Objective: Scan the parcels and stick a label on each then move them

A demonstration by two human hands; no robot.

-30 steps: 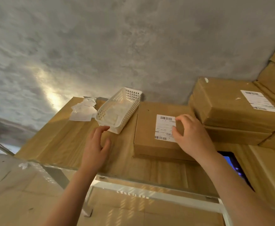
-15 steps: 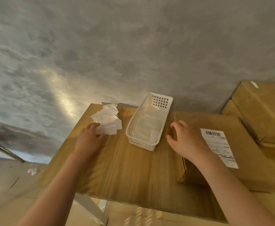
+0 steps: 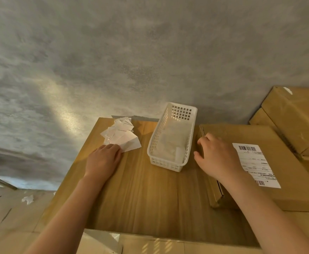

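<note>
Here the left hand (image 3: pixel 102 158) lay on the wooden table (image 3: pixel 150 198), its fingers (image 3: pixel 113 146) held close together and touching the near edge of a loose pile of white paper slips (image 3: pixel 121 134); whether they pinched a slip could not be told. Beyond those fingers the pile spread toward the grey wall (image 3: pixel 131 52). Just right of them, well clear of the hand, stood a white perforated basket (image 3: pixel 190 132) with pale sheets lying inside.

The right hand (image 3: pixel 217 156) rested on the left end of a flat cardboard parcel (image 3: pixel 260 136), its fingers (image 3: pixel 204 140) curled loosely over that edge beside the basket, thumb apart below them. Behind the knuckles, toward the wrist's right, a white shipping label (image 3: pixel 255 164) with barcodes lay stuck on the parcel's top. Further right of the fingers, more cardboard boxes (image 3: pixel 296 116) were stacked against the wall. A scrap of paper (image 3: pixel 27 199) lay on the floor.
</note>
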